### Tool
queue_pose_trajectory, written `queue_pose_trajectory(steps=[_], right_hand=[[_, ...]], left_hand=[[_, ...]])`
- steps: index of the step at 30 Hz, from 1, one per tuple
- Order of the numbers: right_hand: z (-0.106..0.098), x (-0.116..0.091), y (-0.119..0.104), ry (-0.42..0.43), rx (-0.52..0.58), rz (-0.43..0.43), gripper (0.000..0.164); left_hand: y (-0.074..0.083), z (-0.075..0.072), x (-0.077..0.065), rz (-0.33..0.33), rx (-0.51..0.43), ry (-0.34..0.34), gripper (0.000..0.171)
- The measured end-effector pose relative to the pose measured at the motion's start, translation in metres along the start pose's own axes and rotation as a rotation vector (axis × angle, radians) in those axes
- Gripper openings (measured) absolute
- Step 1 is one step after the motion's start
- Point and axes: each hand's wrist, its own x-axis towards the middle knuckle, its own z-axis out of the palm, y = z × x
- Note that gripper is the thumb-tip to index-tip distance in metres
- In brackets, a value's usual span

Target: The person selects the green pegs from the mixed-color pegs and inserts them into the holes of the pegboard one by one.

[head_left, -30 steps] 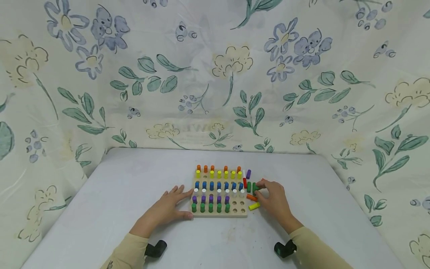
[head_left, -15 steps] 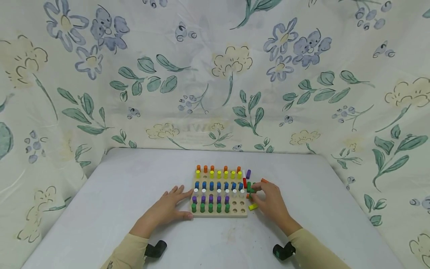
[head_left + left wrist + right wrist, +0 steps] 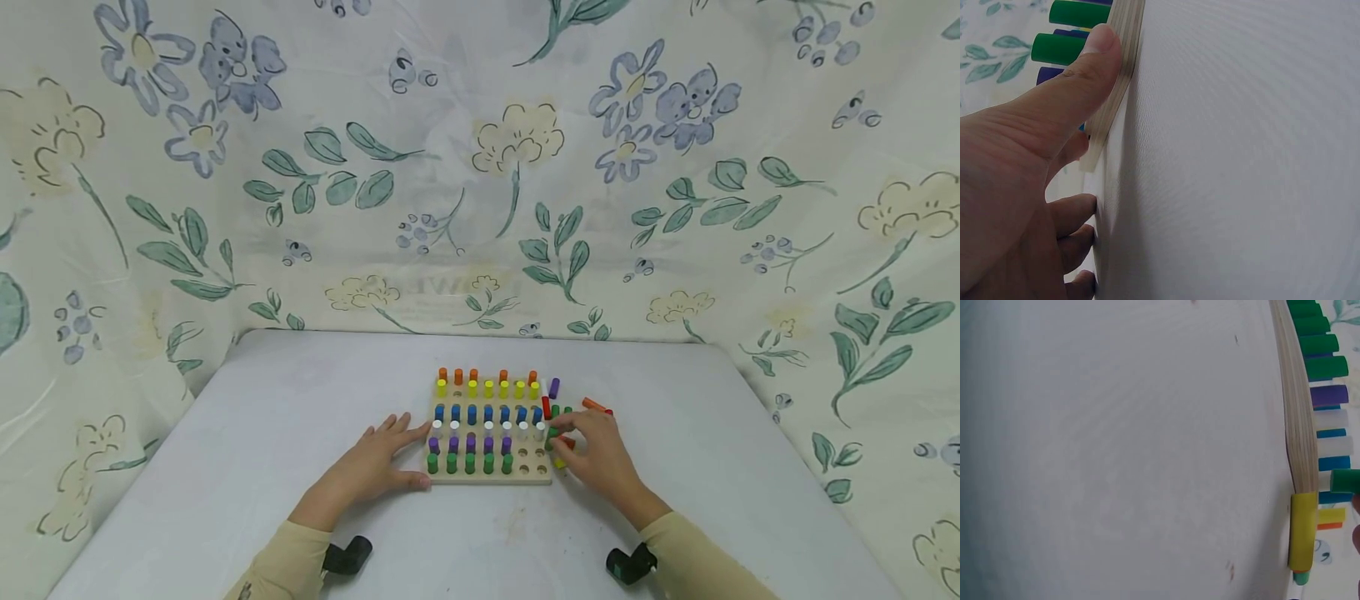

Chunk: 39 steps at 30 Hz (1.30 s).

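A wooden pegboard [image 3: 491, 481] lies on the table, with rows of orange, yellow, blue, white, purple and green pegs upright in it. My left hand [image 3: 375, 467] rests at its left side, fingers spread. In the left wrist view the thumb [image 3: 1088, 72] presses on the edge of the board, near the green pegs. Beside the board's right edge, my right hand [image 3: 606, 454] pinches a green peg [image 3: 1345, 480] between thumb and forefinger, raised off the table. Holes at the near right corner of the board stand bare.
Loose pegs lie right of the board: a purple peg [image 3: 554, 388], a red peg [image 3: 546, 407], an orange peg [image 3: 593, 404], green ones and a yellow peg [image 3: 1302, 531]. The white table [image 3: 480, 542] meets a flowered cloth [image 3: 450, 167] at the back.
My right hand has lifted a green peg from the loose pegs and carried it left to the board's right edge. The left hand stays in place.
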Motion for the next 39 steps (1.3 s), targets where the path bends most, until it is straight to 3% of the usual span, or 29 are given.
queue_pose_trajectory(steps=[7, 15, 20, 39], right_hand=[[-0.001, -0.002, -0.006, -0.011, 0.035, -0.018, 0.024], [0.0, -0.003, -0.016, -0.089, 0.092, 0.038, 0.021], [0.002, -0.004, -0.022, -0.106, 0.107, 0.008, 0.022], [0.009, -0.004, -0.028, -0.222, -0.016, -0.092, 0.017]], left_hand=[[-0.001, 0.0, 0.001, -0.003, -0.004, 0.004, 0.093], [-0.001, 0.0, 0.0, 0.003, 0.006, 0.004, 0.093], [0.001, -0.001, -0.001, 0.005, 0.005, 0.006, 0.093], [0.002, -0.002, -0.002, 0.01, 0.004, 0.008, 0.092]])
